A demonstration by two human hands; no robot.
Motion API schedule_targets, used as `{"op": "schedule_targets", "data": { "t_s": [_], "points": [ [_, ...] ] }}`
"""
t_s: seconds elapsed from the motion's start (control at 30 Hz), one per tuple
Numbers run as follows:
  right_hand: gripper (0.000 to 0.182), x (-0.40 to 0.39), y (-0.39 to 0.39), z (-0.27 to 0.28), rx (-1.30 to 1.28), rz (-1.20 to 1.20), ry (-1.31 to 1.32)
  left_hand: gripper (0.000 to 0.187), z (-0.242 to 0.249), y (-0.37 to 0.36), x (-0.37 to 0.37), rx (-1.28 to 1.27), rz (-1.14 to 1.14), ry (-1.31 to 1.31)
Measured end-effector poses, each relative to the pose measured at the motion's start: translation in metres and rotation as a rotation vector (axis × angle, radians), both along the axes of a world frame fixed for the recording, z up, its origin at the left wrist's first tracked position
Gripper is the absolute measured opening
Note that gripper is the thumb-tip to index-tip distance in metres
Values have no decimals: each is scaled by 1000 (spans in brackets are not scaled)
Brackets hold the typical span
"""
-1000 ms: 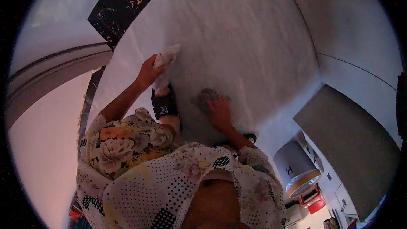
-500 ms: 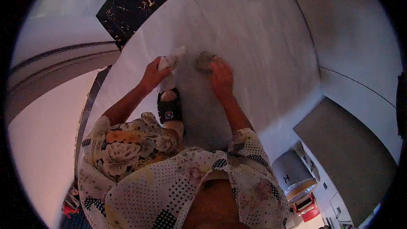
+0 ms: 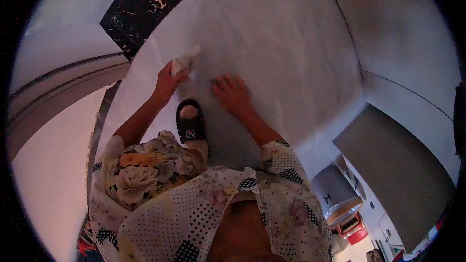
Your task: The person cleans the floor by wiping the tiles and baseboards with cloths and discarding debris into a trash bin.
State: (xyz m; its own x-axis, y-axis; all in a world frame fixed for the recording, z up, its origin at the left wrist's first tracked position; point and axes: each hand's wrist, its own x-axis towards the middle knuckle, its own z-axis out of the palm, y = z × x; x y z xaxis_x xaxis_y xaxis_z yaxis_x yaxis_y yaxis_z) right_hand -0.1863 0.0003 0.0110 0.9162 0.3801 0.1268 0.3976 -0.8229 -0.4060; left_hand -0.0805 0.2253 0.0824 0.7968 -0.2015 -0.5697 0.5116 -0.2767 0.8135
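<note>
With the fingers of the left hand [image 3: 165, 83], gripping a crumpled pale cloth [image 3: 186, 61] — bunched against the thumb, spilling forward to a thin tip, down at the marbled grey floor [image 3: 291, 58]. With the fingers of the right hand [image 3: 233, 95], splayed, pressing low to the right of the cloth and apart from it — cannot tell about anything pinned under them. Wearing a black sandal [image 3: 190, 125] on one foot, just behind the cloth and between the forearms, plus a dotted, flowered shirt [image 3: 170, 221]. Facing a black, gold-veined strip [image 3: 150, 5] beyond the left hand, at the floor's far left edge. Placed to the left of a grey cylinder [image 3: 334, 188] marked with a dark letter.
</note>
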Motion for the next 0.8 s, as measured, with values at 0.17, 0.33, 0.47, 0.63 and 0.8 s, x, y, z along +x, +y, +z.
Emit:
{"op": "schedule_targets", "data": {
  "t_s": [0.17,0.33,0.47,0.63,0.8],
  "points": [
    [32,-39,-75,18,2,-39,252,39,8,-6,-7,-19,12,-22],
    [32,-34,-121,-13,-33,-446,2,37,10,-8,-15,22,-21,20],
    [32,17,-117,-19,123,-681,-28,35,-8,-5,-20,-72,-30,8],
    [31,29,-58,-21,86,-447,-171,34,10,-17,-15,-110,-38,-24],
    [27,-46,-38,-9,142,-53,4,38,8,-15,-15,-40,-60,-15]
  ]
}}
